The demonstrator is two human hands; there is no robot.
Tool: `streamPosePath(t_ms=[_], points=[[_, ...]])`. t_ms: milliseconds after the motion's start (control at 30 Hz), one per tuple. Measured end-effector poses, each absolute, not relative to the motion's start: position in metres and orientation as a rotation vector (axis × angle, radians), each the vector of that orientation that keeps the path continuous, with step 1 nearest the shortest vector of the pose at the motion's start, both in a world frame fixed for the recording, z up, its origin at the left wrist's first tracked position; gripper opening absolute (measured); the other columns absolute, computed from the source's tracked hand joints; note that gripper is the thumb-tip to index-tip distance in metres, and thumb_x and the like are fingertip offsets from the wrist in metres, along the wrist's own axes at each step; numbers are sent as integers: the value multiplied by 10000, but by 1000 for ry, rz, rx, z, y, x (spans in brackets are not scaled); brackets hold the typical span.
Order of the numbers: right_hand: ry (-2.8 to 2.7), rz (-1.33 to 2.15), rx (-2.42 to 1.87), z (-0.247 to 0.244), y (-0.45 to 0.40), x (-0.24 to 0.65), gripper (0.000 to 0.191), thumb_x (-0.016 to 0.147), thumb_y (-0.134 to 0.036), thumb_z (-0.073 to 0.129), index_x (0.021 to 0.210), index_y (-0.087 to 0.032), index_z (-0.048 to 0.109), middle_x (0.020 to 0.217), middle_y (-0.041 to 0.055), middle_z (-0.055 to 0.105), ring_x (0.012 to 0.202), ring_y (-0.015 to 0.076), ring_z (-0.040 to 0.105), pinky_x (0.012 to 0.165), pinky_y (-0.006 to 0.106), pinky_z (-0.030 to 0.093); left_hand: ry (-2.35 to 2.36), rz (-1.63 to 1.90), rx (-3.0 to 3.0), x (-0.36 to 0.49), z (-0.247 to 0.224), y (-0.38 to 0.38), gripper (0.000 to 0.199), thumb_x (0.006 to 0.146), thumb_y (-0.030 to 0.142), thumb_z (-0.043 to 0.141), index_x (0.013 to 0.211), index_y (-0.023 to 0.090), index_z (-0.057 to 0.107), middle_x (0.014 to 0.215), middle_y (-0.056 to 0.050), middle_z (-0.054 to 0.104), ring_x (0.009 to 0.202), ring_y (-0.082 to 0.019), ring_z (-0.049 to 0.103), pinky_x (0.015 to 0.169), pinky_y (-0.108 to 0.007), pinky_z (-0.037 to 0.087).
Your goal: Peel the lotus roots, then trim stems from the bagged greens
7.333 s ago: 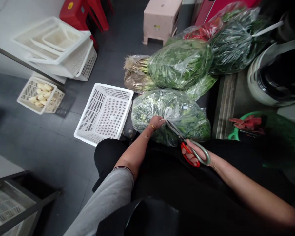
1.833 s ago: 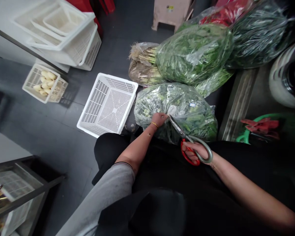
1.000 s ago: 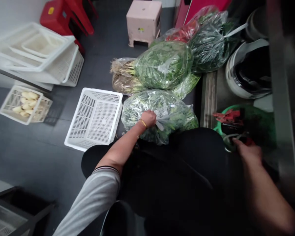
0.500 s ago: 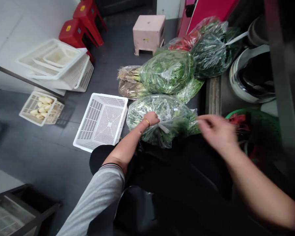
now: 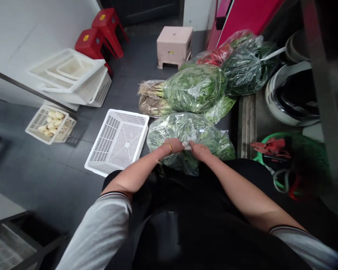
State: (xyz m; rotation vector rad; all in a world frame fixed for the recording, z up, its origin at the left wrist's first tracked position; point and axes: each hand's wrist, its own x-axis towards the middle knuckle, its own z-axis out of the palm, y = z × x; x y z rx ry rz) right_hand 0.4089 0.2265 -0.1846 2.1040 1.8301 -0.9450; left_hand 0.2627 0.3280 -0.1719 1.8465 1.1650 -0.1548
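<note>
A clear plastic bag of leafy greens (image 5: 183,125) lies on the floor just in front of my body. Both hands meet at its gathered, tied neck. My left hand (image 5: 174,145), with a gold bracelet at the wrist, is closed on the plastic. From the other side my right hand (image 5: 199,150) pinches the same neck, its fingertips nearly touching the left ones. Left of the bag stands a white perforated basket (image 5: 126,138) with nothing in it. Another bag of greens (image 5: 195,88) lies just beyond.
Long-rooted vegetables (image 5: 152,98) and a dark green bag (image 5: 242,71) lie farther back. A pink stool (image 5: 174,45) and red stools (image 5: 90,43) stand behind. Stacked white baskets (image 5: 73,77) and a small basket of pale vegetables (image 5: 49,125) are left; a green basket (image 5: 259,159) is right.
My right hand has moved left from beside the bag to its neck and closed there. My left hand stays on the neck. The view has shifted slightly.
</note>
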Motion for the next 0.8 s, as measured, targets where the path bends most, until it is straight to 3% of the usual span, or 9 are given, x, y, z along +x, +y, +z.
streamPosePath(t_ms=[100, 233, 333, 433, 567, 633, 733, 800], points=[[1837, -969, 2098, -185, 230, 411, 481, 953, -198, 329, 1421, -117, 411, 1191, 220, 659, 1091, 299, 639, 891, 411, 463, 972, -80, 1854, 257, -164, 326, 163, 545, 158, 683, 475, 171, 537, 692, -25, 607, 858, -180, 597, 818, -250, 444], [1898, -1016, 2092, -186, 229, 411, 457, 937, -192, 359, 1380, -145, 460, 1178, 200, 670, 1078, 296, 643, 891, 407, 462, 1127, 131, 1567, 247, -169, 305, 185, 705, 204, 474, 521, 180, 464, 594, 5, 517, 651, -126, 536, 700, -245, 450], [1932, -1057, 2083, -184, 228, 408, 527, 926, -187, 381, 1453, -160, 367, 1184, 180, 673, 1085, 284, 641, 909, 394, 455, 1249, 137, 1558, 250, -166, 295, 260, 755, 227, 418, 501, 197, 377, 526, 14, 434, 596, -126, 487, 655, -247, 432], [1970, -1063, 2085, -181, 229, 406, 590, 925, -183, 370, 1504, -125, 276, 1170, 197, 676, 1098, 298, 634, 918, 399, 452, 1316, -82, 1739, 260, -144, 298, 305, 765, 271, 490, 477, 194, 424, 530, -16, 475, 678, -171, 551, 701, -275, 425], [2033, -1046, 2069, -176, 230, 404, 607, 915, -154, 342, 1514, -95, 259, 1149, 221, 677, 1081, 316, 640, 908, 417, 459, 1276, -656, 2173, 267, -101, 312, 316, 690, 330, 643, 468, 183, 474, 683, -96, 614, 891, -296, 634, 808, -348, 428], [2015, -1080, 2068, -175, 231, 405, 617, 907, -156, 360, 1513, -95, 261, 1158, 224, 672, 1089, 317, 637, 912, 417, 456, 1192, -715, 2258, 264, -89, 318, 279, 656, 296, 666, 473, 180, 490, 686, -96, 625, 902, -301, 636, 836, -358, 434], [1969, -1111, 2115, -175, 234, 409, 588, 902, -157, 367, 1482, -75, 311, 1167, 235, 665, 1107, 319, 628, 902, 408, 459, 1011, -443, 2119, 259, -93, 321, 189, 636, 219, 646, 492, 181, 530, 631, -36, 604, 822, -205, 614, 889, -311, 438], [1948, -1132, 2135, -175, 236, 411, 563, 897, -159, 383, 1454, -85, 356, 1190, 229, 658, 1105, 310, 631, 890, 391, 463, 1036, -112, 1839, 260, -108, 315, 238, 679, 209, 595, 469, 179, 486, 560, -4, 540, 688, -138, 560, 860, -281, 455]])
